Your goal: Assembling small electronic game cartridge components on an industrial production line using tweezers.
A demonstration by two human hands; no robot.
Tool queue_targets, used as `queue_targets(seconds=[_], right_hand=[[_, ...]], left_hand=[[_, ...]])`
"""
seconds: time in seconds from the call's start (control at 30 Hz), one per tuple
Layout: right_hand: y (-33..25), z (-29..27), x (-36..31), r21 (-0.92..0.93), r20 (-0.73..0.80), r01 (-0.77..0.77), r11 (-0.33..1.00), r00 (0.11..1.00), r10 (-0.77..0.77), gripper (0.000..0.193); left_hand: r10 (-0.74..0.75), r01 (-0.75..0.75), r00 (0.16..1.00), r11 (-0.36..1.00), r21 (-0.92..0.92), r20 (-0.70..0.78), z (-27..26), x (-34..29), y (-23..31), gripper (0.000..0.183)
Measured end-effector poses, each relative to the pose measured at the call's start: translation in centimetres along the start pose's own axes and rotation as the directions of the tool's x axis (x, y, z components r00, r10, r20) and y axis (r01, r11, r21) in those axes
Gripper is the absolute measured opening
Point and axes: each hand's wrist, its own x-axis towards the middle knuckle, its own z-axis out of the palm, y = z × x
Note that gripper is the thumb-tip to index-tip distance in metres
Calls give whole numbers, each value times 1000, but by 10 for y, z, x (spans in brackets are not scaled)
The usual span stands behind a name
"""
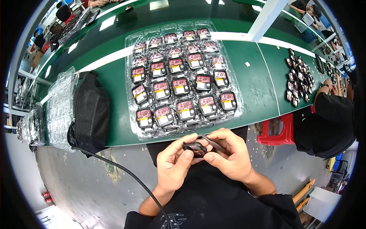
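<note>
Just in front of the table's edge, my left hand grips a small black device casing between thumb and fingers. My right hand is closed around a thin, flat grey tool whose far end reaches to the casing's upper edge. The right thumb rests against the casing's right side. My fingers hide part of the casing and most of the tool. Beyond my hands lies a clear plastic tray with rows of black rounded-square casings, showing red circuit boards and white parts.
The tray lies on a green table. To its left are a black mesh bag and stacked clear trays. A black cable runs to my shirt. At right are a pile of casings, a red stool and a seated person.
</note>
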Motion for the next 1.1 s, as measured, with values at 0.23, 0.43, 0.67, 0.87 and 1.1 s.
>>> queue_targets(seconds=[0.23, 0.43, 0.67, 0.87, 1.1], right_hand=[[7, 4, -1, -286, -31, 131, 949, 989, -145, 36], [12, 11, 1, -314, -64, 291, 904, 943, -326, 29], [-26, -27, 49, -185, -229, 270, 945, 923, -309, 19], [-37, -73, 145, -643, -325, 145, 752, 838, -439, 19], [-40, -59, 159, -836, -261, -44, 547, 908, -327, 23]], left_hand=[[72, -72, 997, 997, 16, -34, -2, -2, -7, 26], [179, -174, 983, 979, 105, -39, 1, 0, -16, 37], [301, -289, 954, 918, 271, -1, 11, 3, -12, 59], [234, -239, 971, 935, 262, 49, 0, -5, -14, 53], [233, -232, 972, 934, 272, 28, -6, -11, -13, 44]])
